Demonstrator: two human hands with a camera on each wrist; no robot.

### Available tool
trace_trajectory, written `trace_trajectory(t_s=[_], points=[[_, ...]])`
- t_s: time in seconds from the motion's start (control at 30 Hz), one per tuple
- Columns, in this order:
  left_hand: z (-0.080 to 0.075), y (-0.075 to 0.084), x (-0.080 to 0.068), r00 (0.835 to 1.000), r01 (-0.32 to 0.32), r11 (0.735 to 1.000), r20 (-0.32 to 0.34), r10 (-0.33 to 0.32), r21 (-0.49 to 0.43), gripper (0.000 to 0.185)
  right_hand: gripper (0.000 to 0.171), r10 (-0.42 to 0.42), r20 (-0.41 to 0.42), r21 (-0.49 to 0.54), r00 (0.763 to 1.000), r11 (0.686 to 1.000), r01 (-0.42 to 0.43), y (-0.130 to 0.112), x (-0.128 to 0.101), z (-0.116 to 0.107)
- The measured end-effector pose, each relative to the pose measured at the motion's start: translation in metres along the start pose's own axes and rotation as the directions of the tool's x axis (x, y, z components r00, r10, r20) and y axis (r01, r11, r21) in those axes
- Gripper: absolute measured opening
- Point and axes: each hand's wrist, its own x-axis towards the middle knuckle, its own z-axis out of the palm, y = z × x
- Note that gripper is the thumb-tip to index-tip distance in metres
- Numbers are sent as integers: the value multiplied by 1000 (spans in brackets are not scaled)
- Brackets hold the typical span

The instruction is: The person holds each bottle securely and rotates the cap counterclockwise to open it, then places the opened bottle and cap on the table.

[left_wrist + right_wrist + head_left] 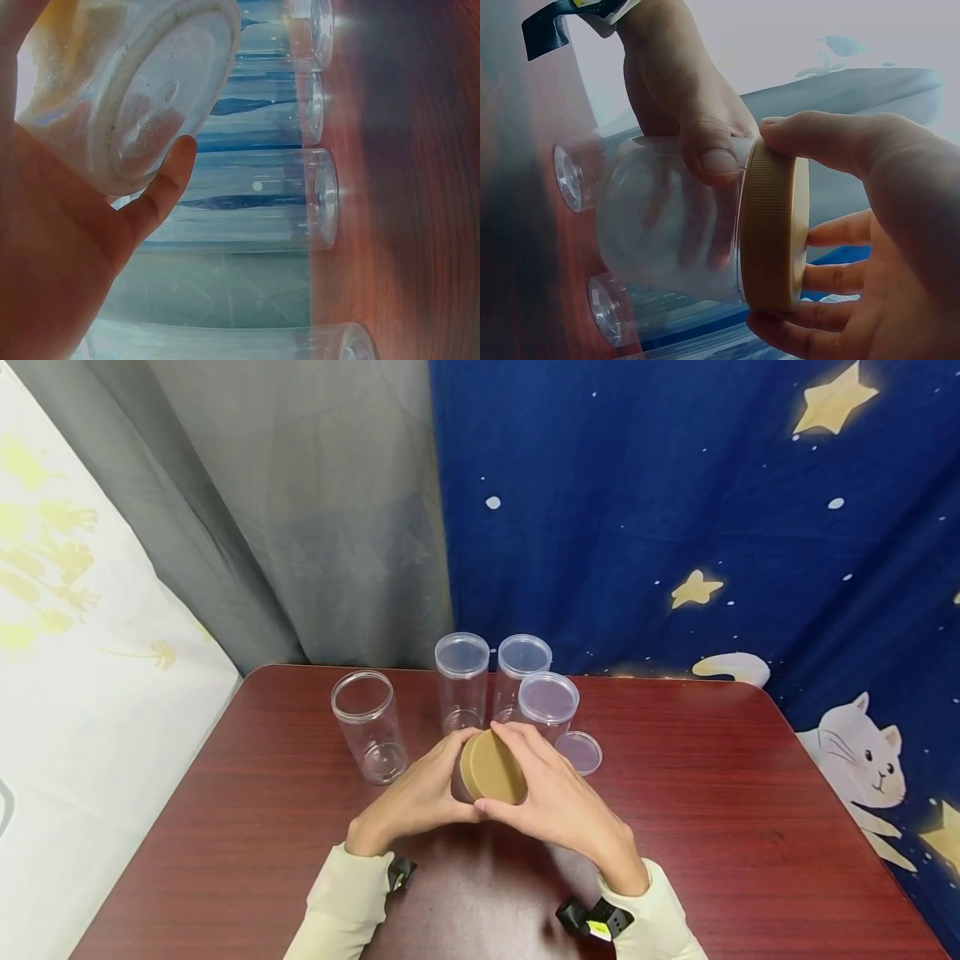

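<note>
From the head view the left hand (416, 802) and right hand (555, 802) hide most of the clear plastic jar (463, 787) with its round tan screw lid (493, 767), held tilted above the dark red wooden table (712, 810) before four tall clear plastic canisters (461, 681) and one loose clear lid (579, 752), while the left wrist view shows the jar's base off the table, and the right wrist view shows the right fingers (832, 139) curled round the lid and the left thumb (714, 157) gripping the body.

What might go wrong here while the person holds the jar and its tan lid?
1. The clear jar is held tilted above the table; if the left hand slips, it may drop.
2. Lidded jars stand just behind the right hand; a wide twist of the tan lid may topple them.
</note>
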Motion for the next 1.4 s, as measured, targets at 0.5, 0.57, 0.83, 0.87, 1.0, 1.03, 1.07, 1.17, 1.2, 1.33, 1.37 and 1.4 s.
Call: trace_trajectory(t_s=[0.5,0.57,0.83,0.87,1.0,1.03,1.07,1.17,1.2,1.33,1.37,1.4], points=[[-4,-3,-2,999,32,999,-14,-32,-13,96,89,-34,-30,31,999,999,35,1,-1,-7],[-4,-3,-1,999,32,999,-14,-32,-10,96,89,-36,-31,27,999,999,37,1,-1,-7],[-4,-3,0,1000,26,1000,-16,-27,-15,95,89,-30,-32,30,999,999,31,1,-3,-9],[-4,-2,0,999,26,1000,-19,-27,-16,95,89,-30,-33,31,999,999,31,1,-3,-9],[-4,-2,-1,999,27,1000,-31,-28,-14,96,90,-41,-42,29,998,999,43,1,-3,-11],[-4,-2,-1,999,30,999,-33,-31,-12,97,90,-44,-44,28,998,999,45,1,-3,-11],[-4,-3,-1,999,32,999,-34,-32,-10,97,90,-47,-47,26,998,998,48,1,-3,-12],[-4,-3,-1,999,40,999,-33,-40,-7,97,90,-41,-45,24,998,999,42,1,-3,-13],[-4,-3,-1,999,43,999,-31,-44,-9,97,90,-37,-42,25,998,999,38,2,-3,-14],[-4,-3,-2,998,57,998,-19,-57,-13,95,89,-25,-36,35,999,999,26,3,-3,-16],[-4,-3,-2,998,60,998,-16,-60,-15,95,88,-23,-37,40,999,999,25,4,-4,-17],[-4,-3,-2,998,62,998,-13,-62,-17,94,88,-22,-38,45,999,999,24,4,-4,-17]])
